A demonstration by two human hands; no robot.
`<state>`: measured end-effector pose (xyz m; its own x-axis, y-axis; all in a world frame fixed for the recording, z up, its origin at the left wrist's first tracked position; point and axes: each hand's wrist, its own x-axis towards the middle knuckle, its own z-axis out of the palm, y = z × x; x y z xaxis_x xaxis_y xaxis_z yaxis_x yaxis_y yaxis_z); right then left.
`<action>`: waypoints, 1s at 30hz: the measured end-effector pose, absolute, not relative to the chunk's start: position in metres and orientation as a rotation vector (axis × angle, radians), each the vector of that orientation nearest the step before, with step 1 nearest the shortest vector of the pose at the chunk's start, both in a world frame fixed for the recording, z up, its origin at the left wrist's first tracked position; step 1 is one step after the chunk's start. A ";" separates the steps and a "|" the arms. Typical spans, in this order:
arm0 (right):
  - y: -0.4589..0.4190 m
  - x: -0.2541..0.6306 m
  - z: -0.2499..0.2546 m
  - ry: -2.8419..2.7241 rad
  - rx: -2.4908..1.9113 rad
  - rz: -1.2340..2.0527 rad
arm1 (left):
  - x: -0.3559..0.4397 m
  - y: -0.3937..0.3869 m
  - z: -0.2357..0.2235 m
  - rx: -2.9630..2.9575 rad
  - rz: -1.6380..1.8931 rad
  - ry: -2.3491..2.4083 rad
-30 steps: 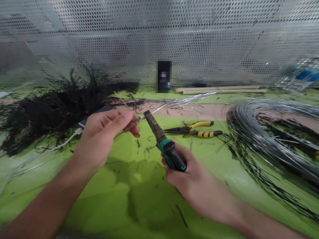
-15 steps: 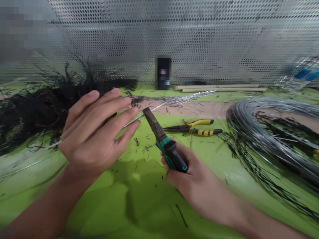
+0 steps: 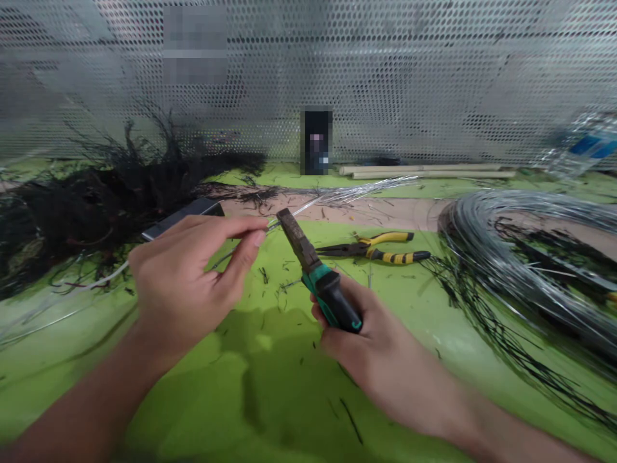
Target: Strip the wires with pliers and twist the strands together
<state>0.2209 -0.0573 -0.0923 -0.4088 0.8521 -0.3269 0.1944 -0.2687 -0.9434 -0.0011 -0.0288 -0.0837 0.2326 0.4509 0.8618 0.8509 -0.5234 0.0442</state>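
Note:
My right hand (image 3: 385, 350) is wrapped round the black and green handles of a pair of pliers (image 3: 321, 276), whose rusty jaws point up and to the left. Just left of those jaws, my left hand (image 3: 190, 286) pinches a thin metal wire (image 3: 274, 226) between thumb and forefinger. The wire meets the jaw tip; whether the jaws bite on it, I cannot tell. Behind the pliers lie needle-nose pliers (image 3: 357, 249) with yellow and black handles. Past the jaw tip, a bundle of straight silvery wires (image 3: 366, 190) stretches toward the back.
A large coil of wire (image 3: 475, 251) lies at the right, with black strands (image 3: 486, 334) beside it. Dark bristly material (image 3: 96, 206) is heaped at the left, near a dark box (image 3: 186, 215). Pale sticks (image 3: 424, 171) and a plastic bottle (image 3: 578, 145) lie along the perforated metal panel (image 3: 385, 77).
My left hand's spread fingers have closed into a pinch on the wire, uncovering the dark box behind. My right hand and the pliers have hardly moved.

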 end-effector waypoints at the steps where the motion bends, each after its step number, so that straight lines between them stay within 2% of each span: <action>1: -0.057 0.221 -0.093 -1.481 -1.292 1.729 | 0.000 -0.030 -0.085 -2.096 -1.278 -1.255; 9: -0.059 0.223 -0.093 -1.507 -1.309 1.714 | 0.005 -0.030 -0.081 -2.378 -1.841 -1.605; 14: -0.057 0.222 -0.093 -1.496 -1.289 1.709 | 0.000 -0.024 -0.073 -2.585 -1.961 -1.667; 16: -0.056 0.221 -0.094 -1.499 -1.284 1.706 | -0.002 -0.026 -0.073 -2.564 -1.829 -1.608; 22: -0.056 0.222 -0.094 -1.512 -1.290 1.698 | -0.002 -0.028 -0.082 -2.189 -1.104 -1.147; 26: -0.056 0.222 -0.094 -1.525 -1.299 1.678 | -0.002 -0.025 -0.082 -2.072 -1.019 -0.959; 30: -0.057 0.222 -0.094 -1.508 -1.301 1.712 | -0.006 -0.024 -0.081 -2.043 -0.991 -0.997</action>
